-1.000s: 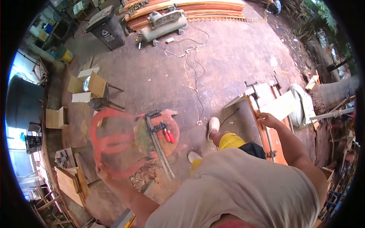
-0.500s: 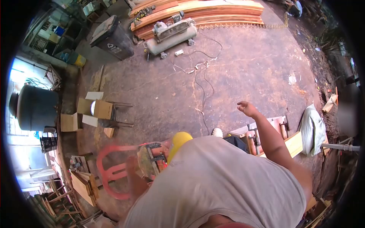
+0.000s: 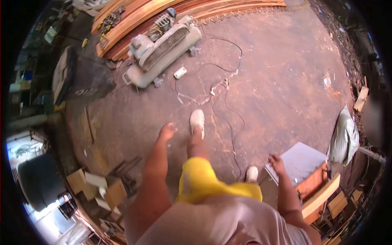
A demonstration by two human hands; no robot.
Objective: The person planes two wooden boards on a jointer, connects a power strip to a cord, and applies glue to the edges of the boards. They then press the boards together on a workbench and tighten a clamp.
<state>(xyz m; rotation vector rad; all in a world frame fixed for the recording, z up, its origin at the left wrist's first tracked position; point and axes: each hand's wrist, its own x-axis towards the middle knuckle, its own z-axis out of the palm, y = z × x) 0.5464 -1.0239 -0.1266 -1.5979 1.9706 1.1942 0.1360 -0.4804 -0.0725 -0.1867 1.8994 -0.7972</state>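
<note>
My left hand (image 3: 168, 132) hangs over the concrete floor beside my forward leg, holding nothing, its fingers loosely apart. My right hand (image 3: 277, 164) is at my right side, empty, with loosely bent fingers. In the view it overlaps the left edge of a pale grey board (image 3: 301, 161); I cannot tell whether they touch. Below that board are an orange-brown wooden panel (image 3: 312, 183) and a light wooden plank (image 3: 320, 198). One white shoe (image 3: 197, 119) is forward on the floor and the other shoe (image 3: 252, 174) is further back.
An air compressor (image 3: 163, 53) stands ahead by stacked timber (image 3: 122, 28). Cables (image 3: 230, 126) and a white power strip (image 3: 180, 73) lie on the floor. A dark bin (image 3: 83, 77) and cardboard boxes (image 3: 115, 192) are left; a white sack (image 3: 344, 136) is right.
I have stepped forward, closer to the compressor and timber. My left hand has swung forward from near the red chair, which is out of view now. My right hand has dropped back.
</note>
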